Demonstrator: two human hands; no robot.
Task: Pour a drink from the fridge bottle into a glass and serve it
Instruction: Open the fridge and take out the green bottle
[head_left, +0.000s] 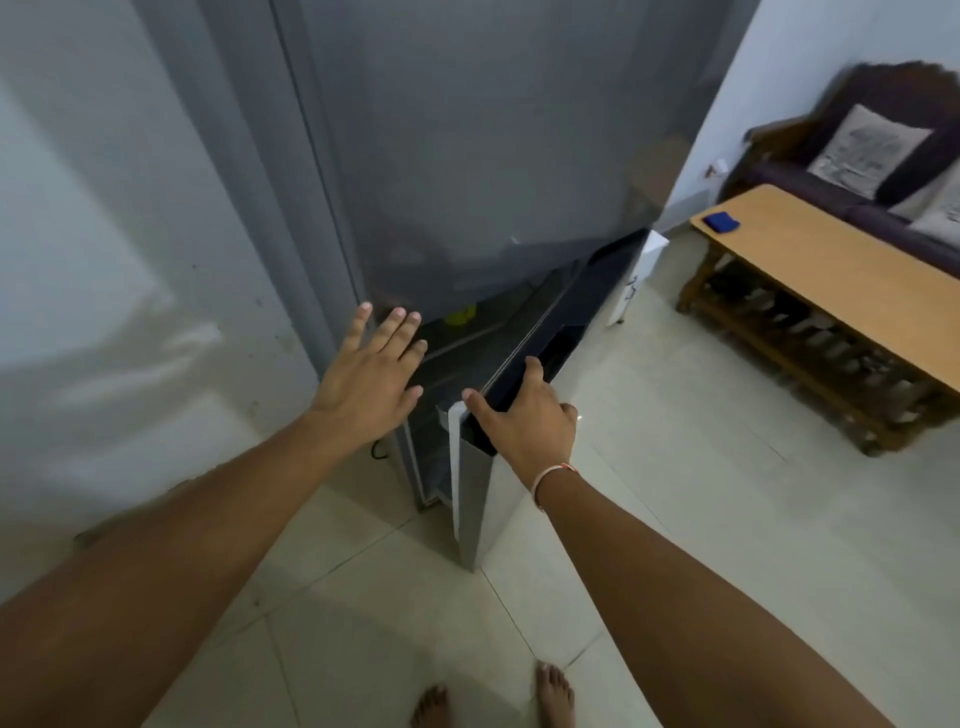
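A tall grey fridge (483, 156) fills the middle of the head view. Its lower door (483, 499) stands ajar, swung out toward me. My right hand (524, 415) grips the top edge of that door, thumb on the inner side. My left hand (371, 371) hovers with fingers spread by the fridge body, left of the gap, holding nothing. A yellow-green item (460, 313) shows inside through the gap. No bottle or glass can be made out.
A pale wall (119, 260) runs along the left. A wooden table (831, 280) with a blue cloth (721, 221) stands to the right, a dark sofa with cushions (872, 150) behind it. My bare feet (553, 696) are on the tiled floor.
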